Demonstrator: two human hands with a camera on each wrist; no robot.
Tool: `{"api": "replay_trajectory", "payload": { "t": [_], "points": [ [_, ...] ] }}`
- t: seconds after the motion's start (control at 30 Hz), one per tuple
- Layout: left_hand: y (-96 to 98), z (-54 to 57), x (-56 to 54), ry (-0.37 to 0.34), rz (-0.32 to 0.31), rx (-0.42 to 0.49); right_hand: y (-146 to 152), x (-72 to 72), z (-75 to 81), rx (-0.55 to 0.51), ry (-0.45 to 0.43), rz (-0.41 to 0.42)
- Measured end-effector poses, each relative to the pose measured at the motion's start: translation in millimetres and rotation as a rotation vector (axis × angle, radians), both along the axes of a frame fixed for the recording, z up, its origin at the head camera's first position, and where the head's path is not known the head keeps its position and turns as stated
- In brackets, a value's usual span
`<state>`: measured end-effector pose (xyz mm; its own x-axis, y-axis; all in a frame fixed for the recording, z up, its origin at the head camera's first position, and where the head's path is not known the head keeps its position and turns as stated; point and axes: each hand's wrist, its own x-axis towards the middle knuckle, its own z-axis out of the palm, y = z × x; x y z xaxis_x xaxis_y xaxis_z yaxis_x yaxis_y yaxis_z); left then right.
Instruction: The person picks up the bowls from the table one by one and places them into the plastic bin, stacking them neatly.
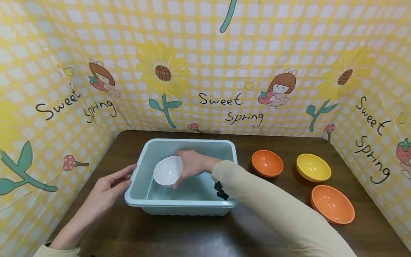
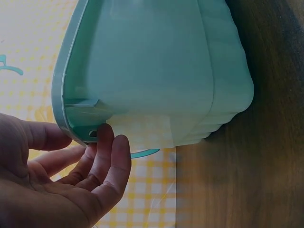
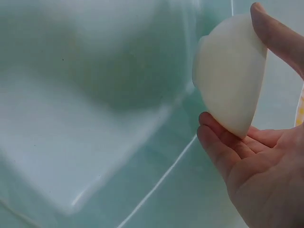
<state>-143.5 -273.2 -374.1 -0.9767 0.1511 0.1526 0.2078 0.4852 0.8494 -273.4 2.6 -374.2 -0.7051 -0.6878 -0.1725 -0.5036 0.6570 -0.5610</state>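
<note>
A white bowl [image 1: 168,171] is inside the light blue-green plastic basin [image 1: 181,203], toward its left side. My right hand [image 1: 192,164] reaches into the basin and grips the bowl's rim. Thumb and fingers lie on opposite sides of the bowl [image 3: 232,71] in the right wrist view, where its outside and foot ring show. At the basin's left edge, my left hand [image 1: 109,189] holds the rim. The left wrist view shows this hand [image 2: 80,175] with its thumb against the rim and its fingers curled beneath it.
Right of the basin, on the dark wooden table [image 1: 179,235], stand a dark orange bowl [image 1: 267,163], a yellow bowl [image 1: 313,167] and a lighter orange bowl [image 1: 332,204]. A yellow checked cloth [image 1: 215,64] hangs around the table's back and sides.
</note>
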Motion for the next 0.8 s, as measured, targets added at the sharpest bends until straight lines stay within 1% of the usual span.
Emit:
{"api": "replay_trajectory", "payload": {
  "t": [0.2, 0.4, 0.6, 0.8],
  "points": [
    [-0.6, 1.6, -0.5, 0.003, -0.001, -0.003, -2.8, -1.3, -2.5, 0.031, -0.005, 0.018],
    [-0.2, 3.3, -2.4, 0.008, -0.002, -0.016, -6.1, -2.8, -5.3, 0.072, -0.02, 0.011],
    [-0.7, 2.8, -1.8, 0.003, 0.009, -0.025, -9.7, -1.5, -8.5, 0.095, -0.043, 0.014],
    [-0.3, 1.6, -1.2, 0.013, 0.007, -0.007, -11.7, -0.2, -12.1, 0.121, -0.046, 0.007]
  ]
}}
